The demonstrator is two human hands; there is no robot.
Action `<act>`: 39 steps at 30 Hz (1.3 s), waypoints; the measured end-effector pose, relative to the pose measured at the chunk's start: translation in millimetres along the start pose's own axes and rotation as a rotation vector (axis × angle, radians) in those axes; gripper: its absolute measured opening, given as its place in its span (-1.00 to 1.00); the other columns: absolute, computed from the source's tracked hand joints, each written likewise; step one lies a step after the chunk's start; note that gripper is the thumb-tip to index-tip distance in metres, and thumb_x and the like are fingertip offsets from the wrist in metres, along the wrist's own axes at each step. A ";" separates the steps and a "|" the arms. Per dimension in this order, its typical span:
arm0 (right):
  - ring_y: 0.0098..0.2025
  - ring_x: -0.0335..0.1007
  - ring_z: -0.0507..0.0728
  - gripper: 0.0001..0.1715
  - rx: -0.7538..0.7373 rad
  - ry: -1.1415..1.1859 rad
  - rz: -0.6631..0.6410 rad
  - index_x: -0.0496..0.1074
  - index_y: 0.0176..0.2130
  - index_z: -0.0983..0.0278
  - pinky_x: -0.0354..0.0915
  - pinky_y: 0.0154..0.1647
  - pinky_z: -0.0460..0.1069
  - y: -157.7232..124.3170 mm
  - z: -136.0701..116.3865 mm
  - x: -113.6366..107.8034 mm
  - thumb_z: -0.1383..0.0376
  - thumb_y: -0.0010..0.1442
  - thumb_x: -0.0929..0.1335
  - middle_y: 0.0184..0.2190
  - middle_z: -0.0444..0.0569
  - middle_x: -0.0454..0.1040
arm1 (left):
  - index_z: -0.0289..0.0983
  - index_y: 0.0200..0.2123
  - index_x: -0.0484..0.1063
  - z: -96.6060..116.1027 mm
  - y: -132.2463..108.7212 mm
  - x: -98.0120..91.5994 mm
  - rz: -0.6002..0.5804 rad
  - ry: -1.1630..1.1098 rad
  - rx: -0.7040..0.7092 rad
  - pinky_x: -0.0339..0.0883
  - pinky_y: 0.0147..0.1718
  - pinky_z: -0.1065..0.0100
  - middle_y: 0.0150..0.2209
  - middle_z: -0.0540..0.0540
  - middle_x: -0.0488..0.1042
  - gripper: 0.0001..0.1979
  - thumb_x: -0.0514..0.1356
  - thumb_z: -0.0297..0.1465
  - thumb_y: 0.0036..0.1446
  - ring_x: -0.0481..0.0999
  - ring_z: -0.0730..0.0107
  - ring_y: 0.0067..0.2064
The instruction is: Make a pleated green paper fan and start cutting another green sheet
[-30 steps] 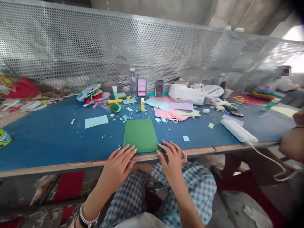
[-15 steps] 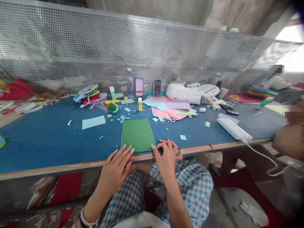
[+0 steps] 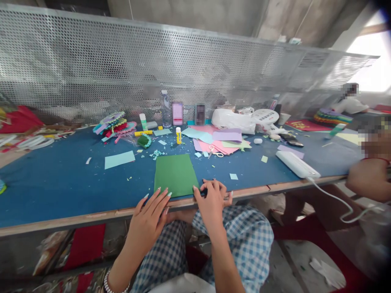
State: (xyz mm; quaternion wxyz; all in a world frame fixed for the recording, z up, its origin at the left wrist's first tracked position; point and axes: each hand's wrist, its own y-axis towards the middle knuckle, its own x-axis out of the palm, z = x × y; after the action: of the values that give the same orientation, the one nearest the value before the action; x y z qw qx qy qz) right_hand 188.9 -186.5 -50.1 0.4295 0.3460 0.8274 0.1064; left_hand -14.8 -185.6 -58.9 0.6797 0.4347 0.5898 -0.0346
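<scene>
- Green paper [image 3: 176, 174]: flat at the table [image 3: 70, 183]'s near edge.
- My left hand [image 3: 148, 215]: fingers extended, on its near-left corner.
- My right hand [image 3: 211, 201]: fingers bent at its near-right corner; whether pinching, I cannot tell.
- Glue stick [image 3: 179, 136]: upright, far side.

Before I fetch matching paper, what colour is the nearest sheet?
The sheet is green, best seen in the head view.

Nothing legible: dark printed characters on white oval fan [image 3: 265, 116], gold characters on red sheet [image 3: 308, 125], markings on upright yellow glue stick [image 3: 179, 137] and bottle label [image 3: 165, 108], all too small or blurred to read, phone screen [image 3: 177, 113] pixelated.
</scene>
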 end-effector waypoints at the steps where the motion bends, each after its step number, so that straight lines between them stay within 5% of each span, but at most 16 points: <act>1: 0.08 0.09 0.28 -0.75 0.001 -0.002 -0.003 0.32 -0.49 0.22 -0.35 0.11 0.36 0.0 0.0 0.0 0.13 0.12 0.31 -0.14 -0.03 0.44 | -0.20 0.20 0.20 -0.2 -0.8 0.4 0.001 0.003 -0.003 0.00 0.17 0.17 0.20 -0.09 0.27 -0.56 -0.01 -0.39 0.24 0.20 0.22 0.24; 6: 0.07 0.10 0.29 -0.73 -0.001 -0.015 -0.005 0.32 -0.48 0.22 -0.37 0.11 0.38 -0.5 1.4 1.0 0.12 0.14 0.29 -0.13 -0.03 0.44 | -0.20 0.21 0.18 3.3 -3.4 -0.6 -0.029 0.006 -0.022 -0.10 0.22 0.13 0.22 -0.08 0.23 -0.55 -0.02 -0.38 0.25 0.16 0.22 0.26; 11: 0.07 0.11 0.30 -0.74 -0.026 -0.030 -0.008 0.33 -0.45 0.22 -0.34 0.11 0.38 -1.2 2.8 0.3 0.10 0.15 0.29 -0.14 -0.04 0.44 | -0.30 0.21 0.17 35.0 4.0 -4.7 -0.022 0.042 -0.178 -0.32 0.24 -0.12 0.26 -0.16 0.15 -0.52 -0.03 -0.31 0.25 0.07 0.06 0.29; 18: 0.04 0.15 0.29 -0.79 -0.020 -0.035 -0.019 0.32 -0.46 0.23 -0.32 0.12 0.36 -0.3 0.1 -2.0 0.17 0.14 0.30 -0.14 -0.04 0.45 | -0.34 0.22 0.17 78.2 28.0 0.5 -0.082 0.010 -0.059 0.02 0.19 0.01 0.28 -0.13 0.09 -0.51 -0.05 -0.31 0.25 0.06 0.07 0.29; 26: 0.06 0.12 0.27 -0.79 -0.032 -0.040 -0.004 0.32 -0.43 0.22 -0.32 0.12 0.32 -1.6 1.5 -0.2 0.17 0.16 0.26 -0.13 -0.03 0.43 | -0.27 0.17 0.23 56.3 16.7 -0.4 -0.001 -0.068 -0.193 0.07 0.16 0.15 0.19 -0.10 0.28 -0.57 -0.04 -0.41 0.24 0.27 0.23 0.19; 33: 0.01 0.12 0.27 -0.77 -0.035 -0.068 -0.007 0.33 -0.43 0.22 -0.31 0.09 0.33 -1.8 1.8 0.3 0.16 0.18 0.23 -0.16 -0.02 0.42 | -0.22 0.12 0.28 54.7 4.5 -6.7 0.050 -0.055 -0.322 -0.10 0.19 0.01 0.15 -0.16 0.34 -0.60 0.00 -0.41 0.22 0.33 0.16 0.14; 39: -0.04 0.14 0.27 -0.76 -0.029 -0.077 -0.012 0.32 -0.43 0.22 -0.31 0.08 0.32 -1.0 -0.7 -0.3 0.15 0.17 0.23 -0.20 0.00 0.41 | -0.18 0.13 0.28 52.9 -1.1 -11.4 0.071 -0.048 -0.292 -0.06 0.17 0.07 0.12 -0.15 0.37 -0.59 0.01 -0.42 0.21 0.36 0.19 0.10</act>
State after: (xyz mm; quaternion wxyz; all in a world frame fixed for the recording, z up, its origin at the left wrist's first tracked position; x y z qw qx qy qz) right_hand 188.0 -187.4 -50.0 0.4665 0.3388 0.8106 0.1024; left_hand 21.9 -225.0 -53.9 0.7503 0.3508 0.5565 0.0654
